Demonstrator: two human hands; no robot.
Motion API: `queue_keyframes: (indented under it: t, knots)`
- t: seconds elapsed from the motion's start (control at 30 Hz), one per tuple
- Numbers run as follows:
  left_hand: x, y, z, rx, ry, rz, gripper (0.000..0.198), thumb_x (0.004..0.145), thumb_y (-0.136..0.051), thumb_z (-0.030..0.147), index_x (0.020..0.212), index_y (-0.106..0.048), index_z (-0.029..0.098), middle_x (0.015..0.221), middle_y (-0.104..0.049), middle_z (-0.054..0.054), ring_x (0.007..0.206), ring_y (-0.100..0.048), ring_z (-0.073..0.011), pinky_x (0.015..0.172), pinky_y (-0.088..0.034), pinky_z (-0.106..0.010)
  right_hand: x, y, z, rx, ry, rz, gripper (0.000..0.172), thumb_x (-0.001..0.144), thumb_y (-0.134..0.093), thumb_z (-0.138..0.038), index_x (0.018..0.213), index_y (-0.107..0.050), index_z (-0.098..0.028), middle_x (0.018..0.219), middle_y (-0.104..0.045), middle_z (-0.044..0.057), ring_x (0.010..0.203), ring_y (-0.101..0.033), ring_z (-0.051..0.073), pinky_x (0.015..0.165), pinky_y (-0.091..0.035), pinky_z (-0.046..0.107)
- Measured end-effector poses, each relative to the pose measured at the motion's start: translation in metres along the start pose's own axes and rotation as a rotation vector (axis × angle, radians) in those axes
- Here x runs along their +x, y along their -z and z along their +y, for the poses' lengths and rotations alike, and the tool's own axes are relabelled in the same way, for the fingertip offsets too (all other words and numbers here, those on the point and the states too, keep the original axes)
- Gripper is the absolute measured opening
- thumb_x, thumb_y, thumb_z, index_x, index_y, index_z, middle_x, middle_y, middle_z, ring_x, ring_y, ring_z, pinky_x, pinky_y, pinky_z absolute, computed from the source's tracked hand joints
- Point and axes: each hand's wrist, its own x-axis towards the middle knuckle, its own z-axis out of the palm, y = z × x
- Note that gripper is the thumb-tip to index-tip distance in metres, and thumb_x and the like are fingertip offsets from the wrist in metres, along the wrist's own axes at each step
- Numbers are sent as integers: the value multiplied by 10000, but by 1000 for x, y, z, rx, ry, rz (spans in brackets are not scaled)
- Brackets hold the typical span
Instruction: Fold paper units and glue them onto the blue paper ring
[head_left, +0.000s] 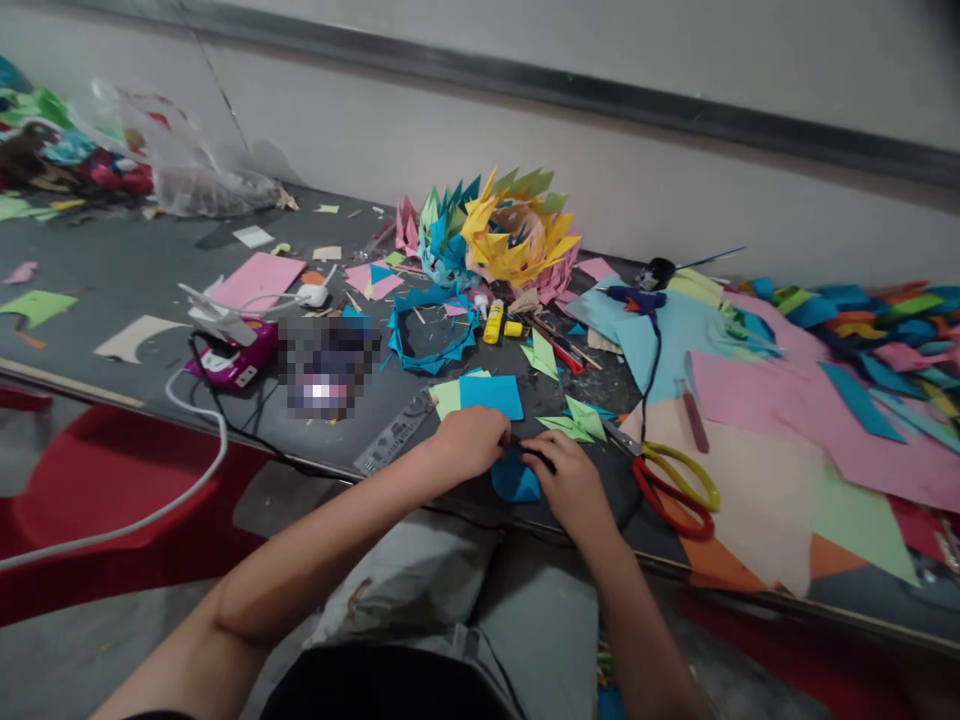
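Observation:
At the table's front edge, my left hand (477,445) is closed on the upper part of a small piece of blue paper (516,482). The fingers of my right hand (566,478) are bent and pinch the paper's right side. A thin dark strip shows between the hands; I cannot make out what it is. Just beyond my left hand lies a blue paper square (491,396) over light green paper. Folded light green paper pieces (576,420) rest beyond my right hand. To the right are large scissors (679,490) with red and yellow handles.
Behind are a blue folded-paper ring (433,330), a yellow paper crown (521,240) and a yellow glue stick (493,322). A clear ruler (397,435), a purple power strip (234,360) with cords and a pixelated object stand left. Coloured sheets (757,480) cover the right side.

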Motion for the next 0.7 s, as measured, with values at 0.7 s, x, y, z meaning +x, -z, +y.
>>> queue_keyframes:
  t: [0.7]
  knots:
    - [-14, -27, -23, -311, -199, 206, 130, 786, -534, 130, 850, -634, 184, 836, -674, 3, 779, -605, -124, 699, -441, -209, 10, 12, 10, 300, 101, -24, 171, 810, -515, -227, 843, -682, -222, 805, -688, 43, 761, -623, 178, 703, -498, 322]
